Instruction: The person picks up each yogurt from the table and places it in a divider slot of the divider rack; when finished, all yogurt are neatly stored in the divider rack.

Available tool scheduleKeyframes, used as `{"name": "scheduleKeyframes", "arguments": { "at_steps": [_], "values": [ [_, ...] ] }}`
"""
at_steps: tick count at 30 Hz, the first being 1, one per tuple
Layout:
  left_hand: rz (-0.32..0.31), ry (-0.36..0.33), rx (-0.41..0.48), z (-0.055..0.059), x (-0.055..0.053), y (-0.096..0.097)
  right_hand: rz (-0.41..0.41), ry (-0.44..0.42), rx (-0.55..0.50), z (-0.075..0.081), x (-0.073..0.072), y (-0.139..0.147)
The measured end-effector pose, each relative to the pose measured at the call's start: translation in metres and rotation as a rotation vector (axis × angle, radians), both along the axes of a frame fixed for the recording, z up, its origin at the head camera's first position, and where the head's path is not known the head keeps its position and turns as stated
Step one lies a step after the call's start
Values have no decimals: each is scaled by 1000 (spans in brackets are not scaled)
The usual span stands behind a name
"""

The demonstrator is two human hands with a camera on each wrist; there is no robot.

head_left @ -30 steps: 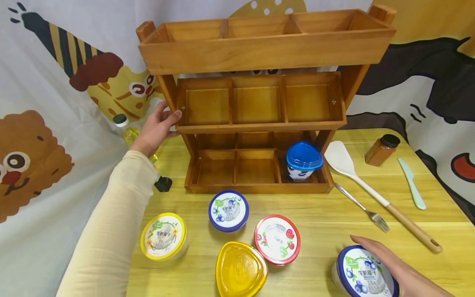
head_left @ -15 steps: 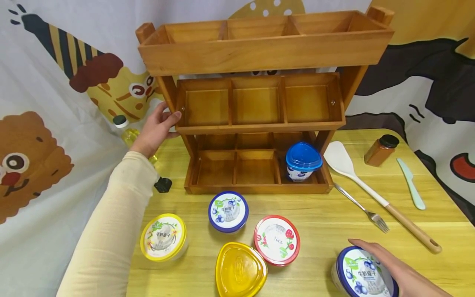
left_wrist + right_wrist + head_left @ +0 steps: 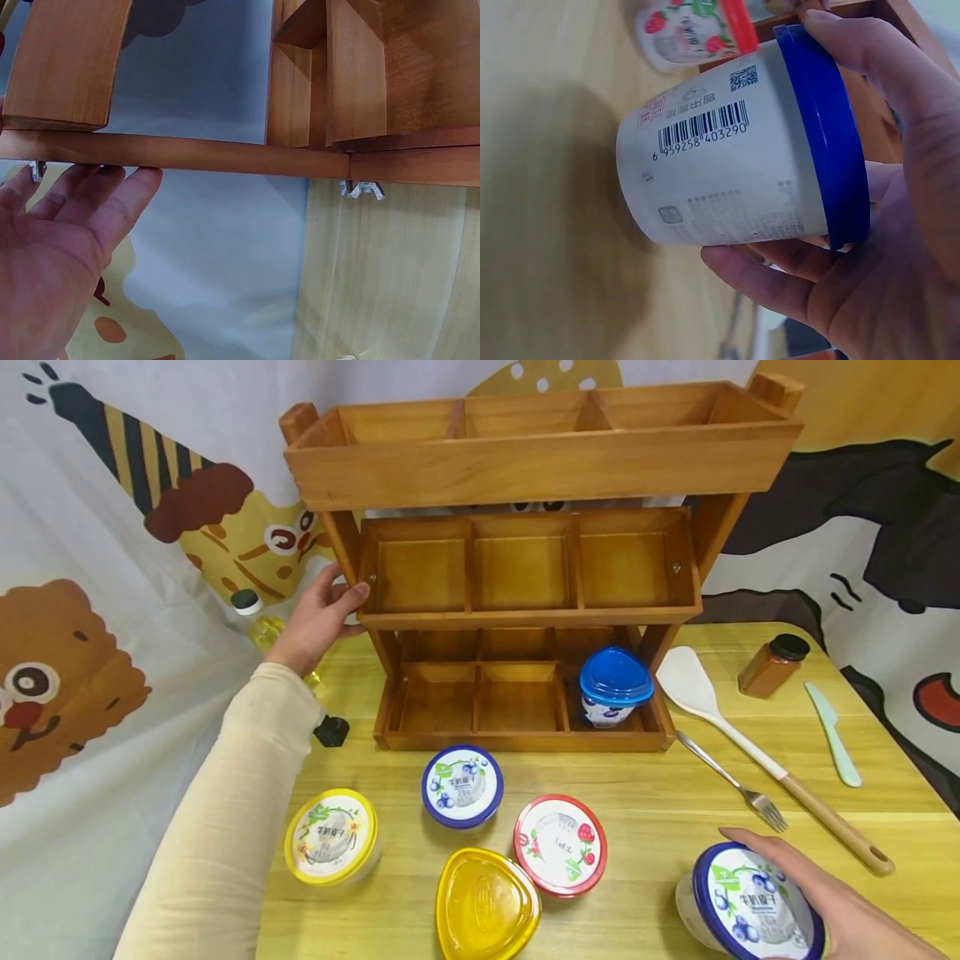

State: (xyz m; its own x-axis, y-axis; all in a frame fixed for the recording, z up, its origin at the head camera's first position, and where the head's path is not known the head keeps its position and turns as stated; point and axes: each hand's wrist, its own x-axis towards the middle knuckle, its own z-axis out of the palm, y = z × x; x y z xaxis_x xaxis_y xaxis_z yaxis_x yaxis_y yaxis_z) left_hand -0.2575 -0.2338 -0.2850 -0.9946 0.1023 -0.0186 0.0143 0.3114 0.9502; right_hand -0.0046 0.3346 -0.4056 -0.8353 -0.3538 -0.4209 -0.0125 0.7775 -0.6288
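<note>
My right hand point(image 3: 847, 893) grips a white tub with a dark blue lid and blueberry print point(image 3: 757, 902) at the lower right. In the right wrist view, the tub's barcode side point(image 3: 705, 157) shows, with the thumb at the lid's rim and fingers along the opposite side. My left hand point(image 3: 318, 614) holds the left side of a three-tier wooden rack point(image 3: 525, 618), thumb on the middle tier's edge. The left wrist view has the fingers point(image 3: 124, 199) against the rack's side post. A second blueberry tub point(image 3: 462, 787), a red-lidded tub point(image 3: 560, 845) and a yellow-lidded tub point(image 3: 330, 837) stand before the rack.
A blue-lidded container point(image 3: 615, 685) sits in the rack's bottom right compartment. A yellow triangular-lidded container point(image 3: 487, 906) stands near the front. Rightward lie a spatula point(image 3: 742, 752), fork point(image 3: 738, 785), green knife point(image 3: 834, 735) and spice jar point(image 3: 774, 666). An oil bottle point(image 3: 262, 625) is at left.
The blueberry tub in my right hand has shifted slightly to the right and tilted, showing more of its side. My left hand keeps its place on the rack.
</note>
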Motion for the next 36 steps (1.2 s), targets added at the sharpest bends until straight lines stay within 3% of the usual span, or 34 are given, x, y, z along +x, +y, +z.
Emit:
{"name": "scheduleKeyframes", "arguments": {
  "at_steps": [2, 8, 16, 30, 36],
  "values": [
    [0, 1, 2, 0, 0, 0, -9, 2, 29, 10, -1, 0],
    [1, 5, -1, -2, 0, -1, -26, 191, 105, 31, -2, -5],
    [7, 7, 9, -2, 1, -2, -8, 338, 83, 54, -25, -18],
    [-8, 3, -3, 1, -2, 1, 99, 415, -31, 91, -68, -63],
    [-2, -5, -6, 0, -2, 0, 158, 418, -128, 111, -87, -88]
  ]
}}
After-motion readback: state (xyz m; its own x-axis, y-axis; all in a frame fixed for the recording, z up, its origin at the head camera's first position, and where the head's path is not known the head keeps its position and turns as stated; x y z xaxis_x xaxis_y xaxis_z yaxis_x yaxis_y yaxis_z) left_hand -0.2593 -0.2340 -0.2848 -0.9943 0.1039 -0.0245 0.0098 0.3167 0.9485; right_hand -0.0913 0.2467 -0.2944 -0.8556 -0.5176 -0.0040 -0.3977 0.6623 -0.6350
